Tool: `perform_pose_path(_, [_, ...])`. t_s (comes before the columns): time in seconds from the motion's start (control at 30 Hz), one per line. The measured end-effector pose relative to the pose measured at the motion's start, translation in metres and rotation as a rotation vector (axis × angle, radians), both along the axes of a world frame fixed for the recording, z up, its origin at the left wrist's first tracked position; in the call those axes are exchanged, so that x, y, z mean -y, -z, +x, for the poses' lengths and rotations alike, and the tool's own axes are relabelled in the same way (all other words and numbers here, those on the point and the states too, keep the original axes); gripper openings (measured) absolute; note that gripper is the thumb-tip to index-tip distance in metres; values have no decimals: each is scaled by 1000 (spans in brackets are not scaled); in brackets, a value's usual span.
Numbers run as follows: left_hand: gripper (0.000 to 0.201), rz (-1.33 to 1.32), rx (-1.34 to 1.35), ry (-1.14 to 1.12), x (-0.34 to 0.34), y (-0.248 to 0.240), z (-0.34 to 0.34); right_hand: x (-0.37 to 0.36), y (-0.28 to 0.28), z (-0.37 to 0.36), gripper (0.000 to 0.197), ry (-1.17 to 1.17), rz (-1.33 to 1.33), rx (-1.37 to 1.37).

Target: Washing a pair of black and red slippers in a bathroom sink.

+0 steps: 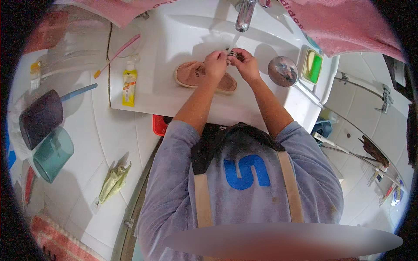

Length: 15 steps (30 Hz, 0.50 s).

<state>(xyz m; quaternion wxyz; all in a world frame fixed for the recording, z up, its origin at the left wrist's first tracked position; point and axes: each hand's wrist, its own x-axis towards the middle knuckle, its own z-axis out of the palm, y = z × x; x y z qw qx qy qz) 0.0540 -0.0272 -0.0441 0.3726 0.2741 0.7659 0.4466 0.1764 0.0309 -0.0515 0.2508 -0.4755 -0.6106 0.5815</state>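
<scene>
Over the white sink basin, both my hands are together under the thin water stream from the chrome tap. My left hand is closed, its fingertips meeting those of my right hand. My right hand pinches a small dark object with a shiny part; its kind is hard to make out. Below my left hand lies a pinkish-brown shoe with a pale sole edge, resting in the basin. My left wrist hides its middle.
A yellow tube stands on the left rim, near a pink toothbrush. To the right are a round shiny shower head and a soap dish holding green and pale soap. Pink towels hang at the far side. Cups are at the left wall.
</scene>
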Motion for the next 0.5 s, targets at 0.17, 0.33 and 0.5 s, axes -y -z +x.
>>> perform_pose_path(0.17, [31, -42, 203, 60, -21, -32, -21, -13, -31, -9, 29, -39, -27, -26])
perform_pose_path(0.33, [34, 211, 613, 14, -26, -34, -33, -40, -32, -14, 27, 102, -256, -313])
perform_pose_path(0.5, [33, 130, 382, 171, -11, -19, -40, -39, -43, -16, 32, 111, -646, -479])
